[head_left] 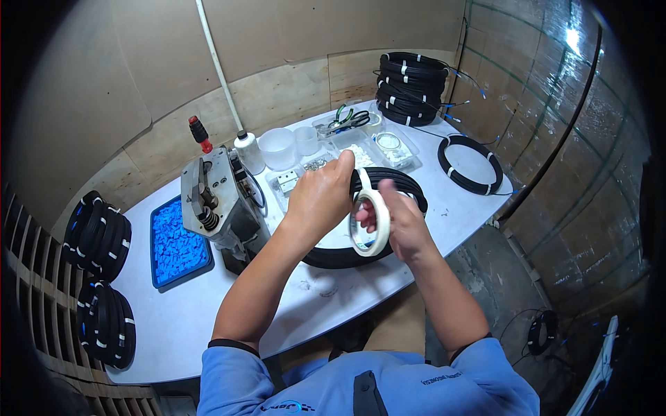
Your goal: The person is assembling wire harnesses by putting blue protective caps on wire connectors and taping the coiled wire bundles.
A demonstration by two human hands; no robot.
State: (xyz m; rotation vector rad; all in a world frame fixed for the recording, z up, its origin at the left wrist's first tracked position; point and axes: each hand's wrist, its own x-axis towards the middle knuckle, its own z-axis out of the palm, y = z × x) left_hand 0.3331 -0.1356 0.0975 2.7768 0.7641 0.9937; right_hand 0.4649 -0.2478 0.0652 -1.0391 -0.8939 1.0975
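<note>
A coil of black cable [340,258] lies on the white table in front of me. My left hand [320,197] is closed at its upper left side, thumb up; its fingertips are hidden behind the coil. A roll of white tape [379,239] hangs by a short strip [364,179] stuck to the cable beside my left thumb. Around the roll's right side my right hand [408,225] is closed, with fingertips showing through the hole. The right thumb is slightly blurred.
A metal hand press [225,201] and a tray of blue connectors [177,246] stand left. Behind are a bottle [248,149], round tubs [277,147], pliers and scissors [347,121]. Stacked cable coils [411,90] and a single coil [470,165] lie right; more coils [104,322] sit at the left edge.
</note>
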